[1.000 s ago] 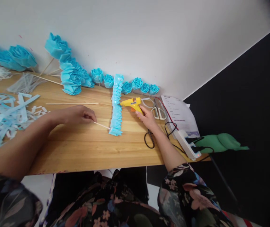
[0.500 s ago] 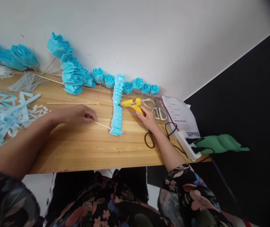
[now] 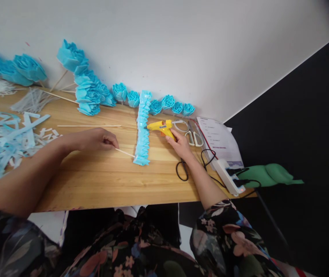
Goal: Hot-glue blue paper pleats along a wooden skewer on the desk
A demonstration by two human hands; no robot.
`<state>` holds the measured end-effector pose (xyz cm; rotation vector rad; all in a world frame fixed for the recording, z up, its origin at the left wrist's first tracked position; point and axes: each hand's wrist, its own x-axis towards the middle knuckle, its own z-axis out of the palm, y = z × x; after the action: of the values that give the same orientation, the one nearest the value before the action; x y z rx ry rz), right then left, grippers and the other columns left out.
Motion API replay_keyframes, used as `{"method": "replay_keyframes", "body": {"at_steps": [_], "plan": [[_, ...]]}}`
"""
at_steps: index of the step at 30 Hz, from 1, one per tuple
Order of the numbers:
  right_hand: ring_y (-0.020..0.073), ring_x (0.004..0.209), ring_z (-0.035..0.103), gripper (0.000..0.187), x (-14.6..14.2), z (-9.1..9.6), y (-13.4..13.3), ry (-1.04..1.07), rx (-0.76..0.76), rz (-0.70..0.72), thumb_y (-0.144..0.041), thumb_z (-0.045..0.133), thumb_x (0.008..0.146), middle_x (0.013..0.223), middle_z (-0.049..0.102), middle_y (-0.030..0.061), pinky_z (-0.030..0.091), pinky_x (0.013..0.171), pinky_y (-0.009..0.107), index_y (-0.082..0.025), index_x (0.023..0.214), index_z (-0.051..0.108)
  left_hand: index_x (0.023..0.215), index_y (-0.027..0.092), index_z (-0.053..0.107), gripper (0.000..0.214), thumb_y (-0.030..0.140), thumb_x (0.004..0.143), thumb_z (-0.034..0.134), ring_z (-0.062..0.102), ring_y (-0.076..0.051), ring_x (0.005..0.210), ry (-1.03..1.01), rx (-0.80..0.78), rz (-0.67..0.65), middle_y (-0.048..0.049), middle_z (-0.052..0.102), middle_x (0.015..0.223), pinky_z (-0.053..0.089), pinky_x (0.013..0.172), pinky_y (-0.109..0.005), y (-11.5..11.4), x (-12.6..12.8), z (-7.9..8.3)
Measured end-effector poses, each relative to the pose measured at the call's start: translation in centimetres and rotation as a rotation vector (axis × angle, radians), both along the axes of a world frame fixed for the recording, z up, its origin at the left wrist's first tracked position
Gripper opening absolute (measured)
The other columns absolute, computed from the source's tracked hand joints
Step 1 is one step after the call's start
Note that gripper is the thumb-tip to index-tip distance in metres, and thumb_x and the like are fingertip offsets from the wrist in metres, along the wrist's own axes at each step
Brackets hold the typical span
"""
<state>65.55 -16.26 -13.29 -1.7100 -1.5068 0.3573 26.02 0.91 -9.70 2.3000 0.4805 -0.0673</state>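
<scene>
My left hand [image 3: 102, 140] pinches a thin wooden stick [image 3: 124, 152], whose far end touches the near end of a pleated blue strip [image 3: 143, 132]. The strip lies lengthwise on the table, running from near me toward the wall. In my right hand [image 3: 179, 144] is a yellow glue gun [image 3: 160, 126], its nozzle pointing left against the strip's right part, about midway along. A second wooden stick [image 3: 89, 125] rests on the table beyond my left hand.
Blue paper flowers [image 3: 88, 92] line the wall. Cut scraps [image 3: 9, 138] are heaped at left. Right of my right hand are scissors [image 3: 193, 138], papers [image 3: 220, 138], a power strip [image 3: 230, 179] with plugged-in cords, and a green object [image 3: 268, 175] by the table's end.
</scene>
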Motion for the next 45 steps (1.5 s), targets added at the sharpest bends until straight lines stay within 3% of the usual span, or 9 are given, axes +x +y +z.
{"method": "replay_keyframes", "body": {"at_steps": [10,16,20,32,36,41,45], "plan": [[0.0297,0.091,0.076,0.059,-0.47,0.82,-0.43,0.098,0.000,-0.036,-0.056,0.077,0.098,0.100,0.085,0.0103,0.068,0.085,0.044,-0.017,0.141,0.086,0.112,0.019,0.090,0.050,0.062,0.103,0.066,0.076,-0.022,0.093,0.018,0.007,0.004,-0.0079,0.088,0.108,0.060,0.088,-0.025,0.00,0.09,0.10],[0.0303,0.095,0.079,0.058,-0.59,0.73,-0.36,0.083,0.005,-0.021,-0.057,0.079,0.096,0.104,0.088,0.0100,0.068,0.091,0.045,-0.018,0.138,0.089,0.113,0.020,0.091,0.050,0.062,0.105,0.066,0.076,-0.023,0.094,0.001,0.000,-0.008,-0.0072,0.089,0.108,0.060,0.089,-0.025,-0.03,-0.01,0.18],[0.0326,0.102,0.080,0.060,-0.59,0.66,-0.21,0.038,-0.006,-0.010,-0.060,0.079,0.091,0.120,0.091,0.0114,0.068,0.100,0.048,-0.018,0.133,0.091,0.109,0.019,0.090,0.050,0.064,0.104,0.069,0.077,-0.023,0.092,-0.027,-0.017,0.000,-0.0084,0.089,0.105,0.058,0.082,-0.025,-0.03,-0.03,0.02],[0.0371,0.116,0.082,0.068,-0.54,0.57,-0.12,0.015,0.010,0.003,-0.061,0.073,0.094,0.131,0.090,0.0160,0.067,0.108,0.052,-0.014,0.140,0.088,0.106,0.020,0.091,0.052,0.068,0.103,0.071,0.075,-0.024,0.089,-0.013,-0.019,0.004,-0.0087,0.088,0.103,0.058,0.082,-0.026,-0.07,0.06,0.26],[0.0345,0.106,0.081,0.070,-0.27,0.84,-0.31,0.037,0.037,-0.033,-0.064,0.070,0.097,0.120,0.090,0.0158,0.067,0.101,0.051,-0.012,0.142,0.086,0.109,0.019,0.090,0.053,0.067,0.103,0.068,0.076,-0.024,0.093,0.008,-0.011,0.010,-0.0091,0.088,0.107,0.058,0.084,-0.026,-0.12,0.13,0.23],[0.0295,0.083,0.077,0.070,-0.24,0.79,-0.55,0.087,-0.027,-0.027,-0.064,0.072,0.098,0.095,0.086,0.0091,0.067,0.082,0.045,-0.016,0.148,0.084,0.108,0.020,0.089,0.053,0.067,0.101,0.067,0.075,-0.023,0.092,0.018,0.001,0.015,-0.0079,0.088,0.106,0.058,0.084,-0.025,-0.08,0.12,0.15],[0.0289,0.076,0.075,0.074,-0.44,0.70,-0.57,0.109,-0.021,-0.011,-0.066,0.071,0.097,0.090,0.084,0.0091,0.065,0.075,0.044,-0.014,0.150,0.083,0.108,0.019,0.090,0.051,0.064,0.101,0.068,0.076,-0.023,0.091,0.007,-0.006,0.013,-0.0080,0.088,0.105,0.058,0.083,-0.024,-0.05,0.09,0.16]]}}
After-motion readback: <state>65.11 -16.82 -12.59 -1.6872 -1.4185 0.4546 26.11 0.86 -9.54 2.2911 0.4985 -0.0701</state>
